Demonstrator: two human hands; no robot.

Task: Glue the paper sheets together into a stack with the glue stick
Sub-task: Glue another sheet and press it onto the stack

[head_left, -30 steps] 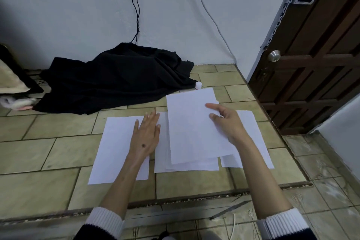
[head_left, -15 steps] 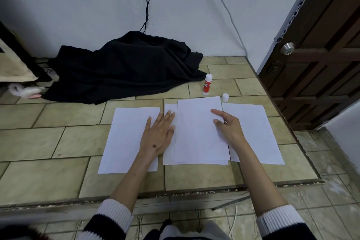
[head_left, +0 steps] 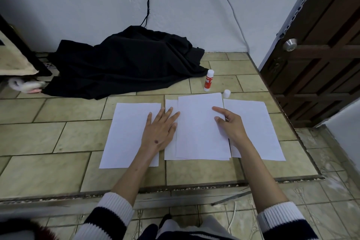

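I see three lots of paper on the tiled ledge. The stack is in the middle, w/ its top sheet a bit crooked, so an edge of the sheet under it shows on the left. One sheet lies to the left and more paper lies to the right, touching or just under the stack's right edge.

My left hand lies flat, fingers straight and spread a little. It rests partly on the left sheet and partly on the left edge of the stack. It holds nothing. My right hand rests on the right side of the top sheet. The first finger points out straight, the thumb touches the paper, the other fingers curl loosely. I think it's pressing, not gripping, but I can't tell for sure.

The glue stick stands up behind the stack, near the black cloth. Its cap is off and sits apart, just by the stack's far right corner.

Paper is v. light, thin and bendy. It slides easy on smooth tile and creases if I pinch hard. Best to press flat w/ open fingers and rub from the middle out. To lift a sheet, take a corner or edge softly. The glue stick is small, stiff and light, so grip its red body around the middle.
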